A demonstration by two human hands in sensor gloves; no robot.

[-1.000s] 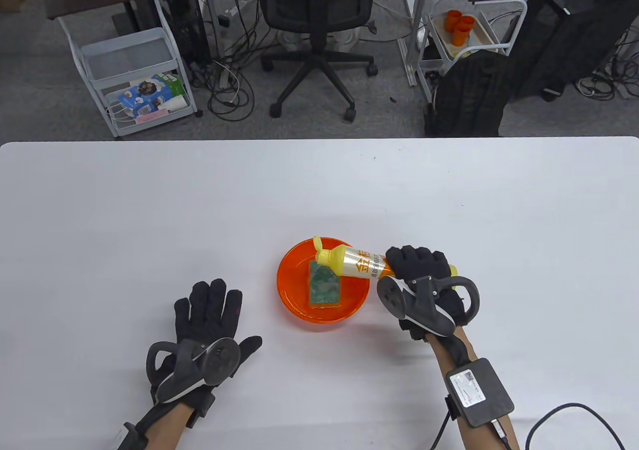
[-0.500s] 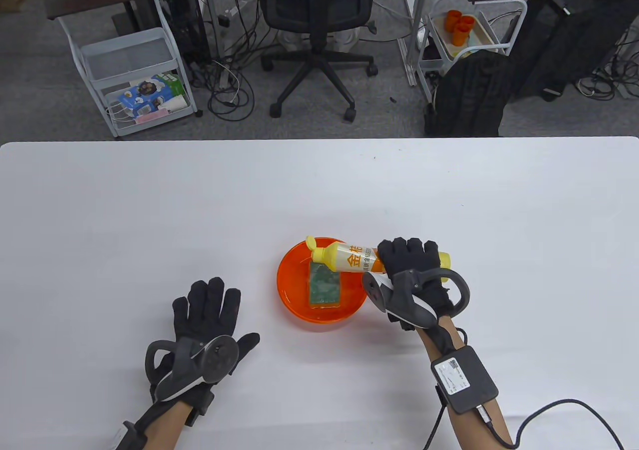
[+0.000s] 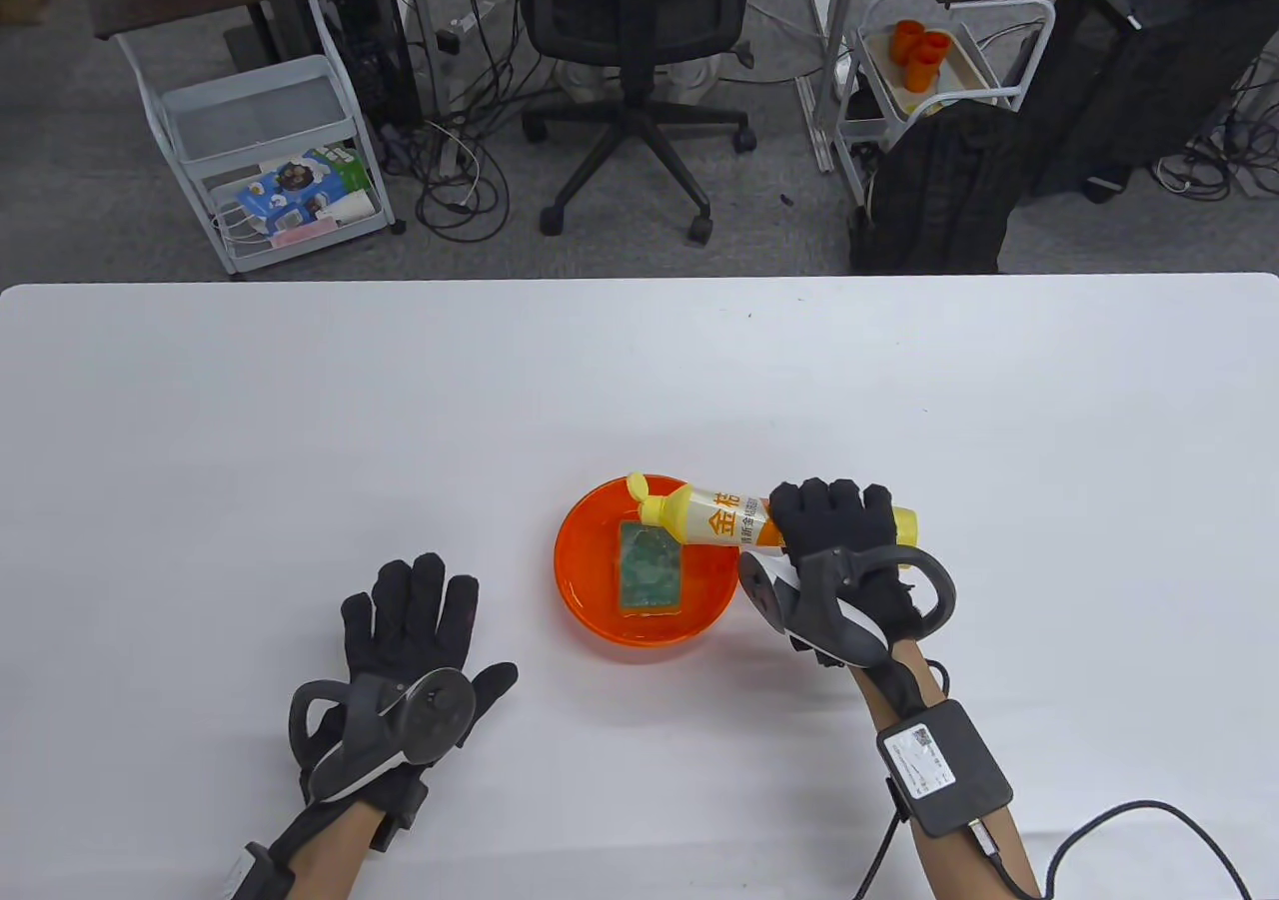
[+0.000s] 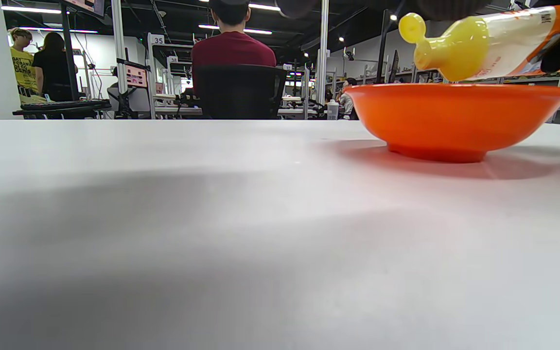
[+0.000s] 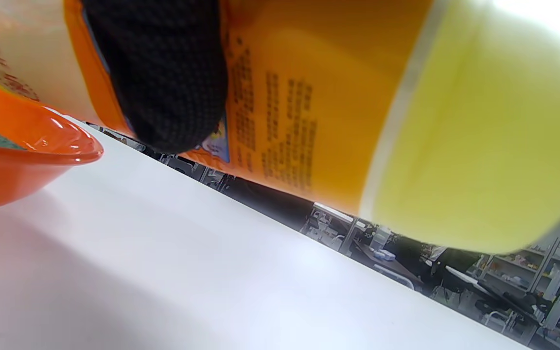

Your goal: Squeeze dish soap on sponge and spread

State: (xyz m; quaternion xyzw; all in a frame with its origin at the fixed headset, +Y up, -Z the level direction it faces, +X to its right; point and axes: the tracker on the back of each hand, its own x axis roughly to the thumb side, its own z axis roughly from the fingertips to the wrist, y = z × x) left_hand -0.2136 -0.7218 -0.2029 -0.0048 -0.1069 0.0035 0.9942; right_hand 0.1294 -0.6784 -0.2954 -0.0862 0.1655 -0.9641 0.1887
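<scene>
You get even, bright overhead light on the white table (image 3: 300,421), with soft, faint shadows under the left hand (image 3: 400,660) and beside the orange bowl (image 4: 455,116). Your left wrist view shows ceiling strip lights glaring in the background and a broad grey shadow across the near tabletop. Your right wrist view is blurred up close: the bottle (image 5: 358,121) is out of focus, its upper right corner blown out

On the white table (image 3: 300,421), one round orange plastic bowl (image 3: 590,600), one rectangular green-topped sponge (image 3: 649,567) and one yellow squeeze bottle with an orange label (image 3: 719,520) are counted. Two black-gloved hands are seen: one left hand (image 3: 405,660), one right hand (image 3: 839,550).
</scene>
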